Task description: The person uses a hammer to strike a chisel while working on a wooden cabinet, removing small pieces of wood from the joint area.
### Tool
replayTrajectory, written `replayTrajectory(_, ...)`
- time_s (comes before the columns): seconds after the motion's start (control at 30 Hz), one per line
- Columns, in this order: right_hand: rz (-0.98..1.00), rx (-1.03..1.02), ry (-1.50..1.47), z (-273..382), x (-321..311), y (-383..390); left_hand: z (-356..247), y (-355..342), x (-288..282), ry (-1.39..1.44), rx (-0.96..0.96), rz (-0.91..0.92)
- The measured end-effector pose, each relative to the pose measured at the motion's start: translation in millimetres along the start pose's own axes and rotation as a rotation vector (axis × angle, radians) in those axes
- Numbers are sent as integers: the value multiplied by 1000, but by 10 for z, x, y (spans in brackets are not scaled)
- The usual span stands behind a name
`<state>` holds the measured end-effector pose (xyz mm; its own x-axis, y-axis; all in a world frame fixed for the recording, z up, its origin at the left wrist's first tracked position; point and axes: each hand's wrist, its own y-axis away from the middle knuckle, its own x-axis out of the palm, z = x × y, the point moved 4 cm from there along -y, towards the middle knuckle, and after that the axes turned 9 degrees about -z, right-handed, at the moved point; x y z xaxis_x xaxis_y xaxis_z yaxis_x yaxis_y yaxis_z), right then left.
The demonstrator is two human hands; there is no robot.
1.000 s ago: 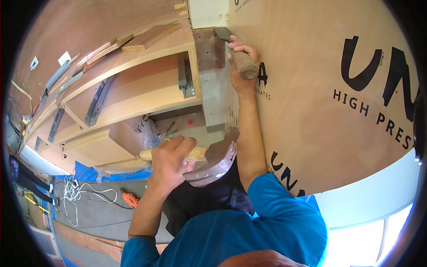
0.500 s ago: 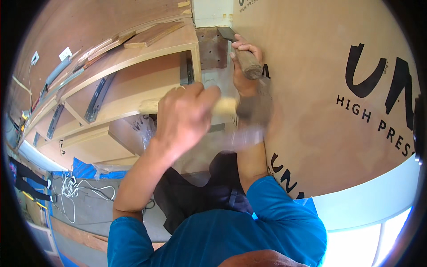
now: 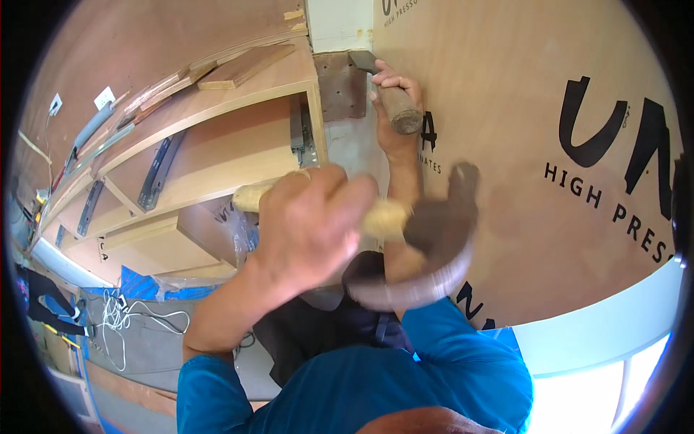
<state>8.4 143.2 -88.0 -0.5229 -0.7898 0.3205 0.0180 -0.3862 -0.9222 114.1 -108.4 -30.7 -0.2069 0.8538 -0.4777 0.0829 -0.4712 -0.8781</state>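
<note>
My left hand [image 3: 311, 224] is closed round the pale wooden handle of a claw hammer [image 3: 437, 228]. The hammer's dark head and curved claw are blurred, hanging over my right forearm. Farther off, my right hand [image 3: 397, 112] grips a chisel [image 3: 402, 112] by its thick wooden handle, fingers wrapped round it. The chisel's flat grey blade points away, its end at the upper corner of a brown plate with holes [image 3: 341, 87], beside the large panel. Whether the blade's edge touches the plate or the panel, I cannot tell.
A large wood-toned panel [image 3: 506, 217] with black lettering stands close on the right. On the left is an open wooden cabinet frame [image 3: 217, 130] with drawer runners and loose wood strips [image 3: 249, 65] on top. A white cable [image 3: 119, 311] lies coiled on the floor; another person's legs [image 3: 50, 300] show far left.
The hammer in my left hand has swung back toward me and slightly right, away from the chisel's handle end. My right hand holds the chisel in nearly the same place.
</note>
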Motion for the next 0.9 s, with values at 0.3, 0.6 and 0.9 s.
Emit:
replayTrajectory(0.3,49,-38,5,-44,-75,11,43,-11,111,58,3,-39)
replayTrajectory(0.6,21,66,-29,-61,177,142,-7,128,30,18,-63,81)
replayTrajectory(0.9,-75,72,-25,-11,190,44,-45,-12,53,257,-16,-56)
